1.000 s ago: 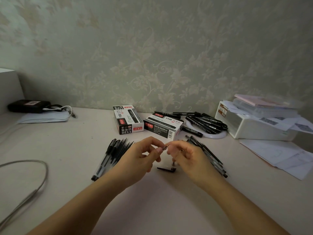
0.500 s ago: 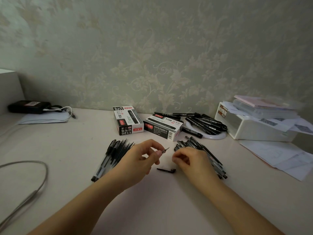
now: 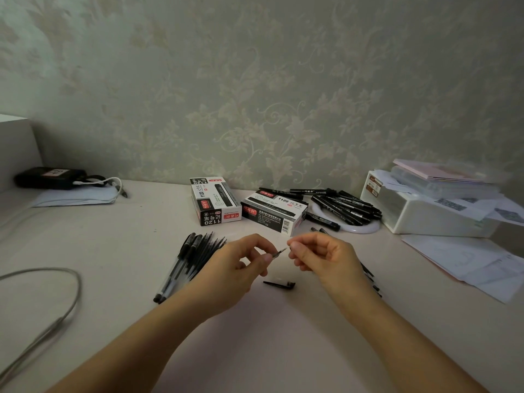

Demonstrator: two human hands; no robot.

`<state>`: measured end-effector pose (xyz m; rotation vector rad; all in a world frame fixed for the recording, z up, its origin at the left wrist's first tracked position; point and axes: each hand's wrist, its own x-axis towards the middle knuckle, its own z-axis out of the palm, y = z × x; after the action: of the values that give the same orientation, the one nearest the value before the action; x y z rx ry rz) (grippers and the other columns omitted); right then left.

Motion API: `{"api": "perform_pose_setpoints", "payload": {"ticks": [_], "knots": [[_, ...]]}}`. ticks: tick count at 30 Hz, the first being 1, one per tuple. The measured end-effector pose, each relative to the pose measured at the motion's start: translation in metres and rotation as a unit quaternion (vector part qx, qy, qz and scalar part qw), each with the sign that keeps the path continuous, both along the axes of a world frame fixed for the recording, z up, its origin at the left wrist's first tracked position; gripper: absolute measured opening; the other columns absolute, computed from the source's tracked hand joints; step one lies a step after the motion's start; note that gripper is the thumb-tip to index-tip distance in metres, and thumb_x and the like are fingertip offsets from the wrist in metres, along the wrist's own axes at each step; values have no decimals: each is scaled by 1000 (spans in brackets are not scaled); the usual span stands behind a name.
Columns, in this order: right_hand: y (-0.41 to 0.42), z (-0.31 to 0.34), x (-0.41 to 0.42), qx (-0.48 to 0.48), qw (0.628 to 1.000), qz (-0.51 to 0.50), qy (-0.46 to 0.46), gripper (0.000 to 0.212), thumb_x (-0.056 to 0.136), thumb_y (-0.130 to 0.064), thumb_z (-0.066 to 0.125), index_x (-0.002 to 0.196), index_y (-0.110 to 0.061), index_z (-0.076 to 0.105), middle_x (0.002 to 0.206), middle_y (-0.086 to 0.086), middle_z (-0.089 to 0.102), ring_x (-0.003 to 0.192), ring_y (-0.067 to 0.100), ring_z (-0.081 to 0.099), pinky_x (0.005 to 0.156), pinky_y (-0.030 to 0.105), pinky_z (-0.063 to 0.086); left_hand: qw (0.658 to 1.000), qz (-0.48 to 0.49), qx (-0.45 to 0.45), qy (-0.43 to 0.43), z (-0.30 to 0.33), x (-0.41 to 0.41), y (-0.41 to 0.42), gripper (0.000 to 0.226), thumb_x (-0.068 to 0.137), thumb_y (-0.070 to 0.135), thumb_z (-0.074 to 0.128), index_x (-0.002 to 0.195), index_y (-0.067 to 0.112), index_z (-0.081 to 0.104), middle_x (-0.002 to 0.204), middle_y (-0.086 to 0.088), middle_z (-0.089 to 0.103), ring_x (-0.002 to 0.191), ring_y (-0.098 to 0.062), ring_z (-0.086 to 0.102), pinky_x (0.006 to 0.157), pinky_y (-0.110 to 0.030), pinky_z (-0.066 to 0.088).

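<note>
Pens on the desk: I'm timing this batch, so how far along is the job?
Seemingly done: a pile of pens left of the hands. In hand: the left hand pinches a pen, only its tip showing. The right hand hovers curled at that tip, and a black cap lies on the desk. Likely left: capping it, plus the second pile, half hidden behind the right hand.
</note>
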<state>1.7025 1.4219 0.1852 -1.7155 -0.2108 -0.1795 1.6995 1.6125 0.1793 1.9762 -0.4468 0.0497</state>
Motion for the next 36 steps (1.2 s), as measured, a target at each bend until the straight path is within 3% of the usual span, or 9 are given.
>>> {"api": "perform_pose_setpoints", "payload": {"ticks": [9, 13, 15, 18, 23, 30, 36], "knots": [[3, -2, -2, -29, 997, 71, 17, 10, 88, -10, 69, 94, -16, 74, 83, 6, 76, 72, 12, 69, 68, 19, 54, 999, 7, 29, -17, -1, 0, 0, 5, 93, 38, 56, 90, 38, 61, 75, 11, 65, 51, -4, 50, 50, -20, 44], [1, -2, -2, -28, 996, 83, 28, 12, 85, -4, 71, 94, -12, 74, 82, 10, 75, 73, 16, 72, 69, 21, 56, 985, 40, 118, -119, 0, -3, 1, 3, 90, 33, 61, 91, 33, 64, 77, 17, 63, 68, 3, 55, 60, -8, 41], [1, -2, -3, -48, 995, 88, 28, 11, 85, -5, 71, 94, -12, 74, 80, 9, 76, 73, 17, 72, 70, 22, 58, 971, 38, 161, -174, 1, -4, 0, 5, 91, 31, 62, 94, 31, 66, 82, 18, 60, 81, 4, 54, 68, -8, 41], [1, -2, -3, -90, 992, 84, 12, 6, 87, -13, 71, 92, -15, 73, 78, 3, 75, 71, 14, 70, 68, 20, 56, 959, 40, 187, -209, 1, -4, 0, 8, 92, 32, 59, 97, 31, 65, 86, 16, 59, 82, -1, 53, 69, -12, 42], [2, -4, -3, -154, 985, 69, -38, 3, 90, -23, 68, 89, -23, 71, 76, -2, 72, 74, 16, 67, 71, 27, 56, 960, 37, 176, -214, 1, -4, -1, 9, 93, 29, 58, 97, 28, 66, 84, 16, 60, 79, -1, 54, 68, -10, 41], [-4, 3, -4, -91, 988, 117, -49, 8, 86, -11, 72, 94, -15, 73, 84, 2, 76, 79, 11, 71, 73, 19, 54, 983, -23, 145, -113, 6, -4, 2, 30, 100, 33, 44, 75, 41, 58, 76, 14, 68, 65, -6, 58, 61, -19, 47], [-5, 1, -2, -88, 989, 117, -32, 8, 84, -15, 74, 92, -14, 75, 81, 4, 75, 73, 13, 70, 69, 20, 53, 976, 8, 150, -157, 8, -5, 2, 3, 89, 35, 62, 88, 34, 65, 75, 18, 64, 73, -2, 58, 63, -11, 42]]}}
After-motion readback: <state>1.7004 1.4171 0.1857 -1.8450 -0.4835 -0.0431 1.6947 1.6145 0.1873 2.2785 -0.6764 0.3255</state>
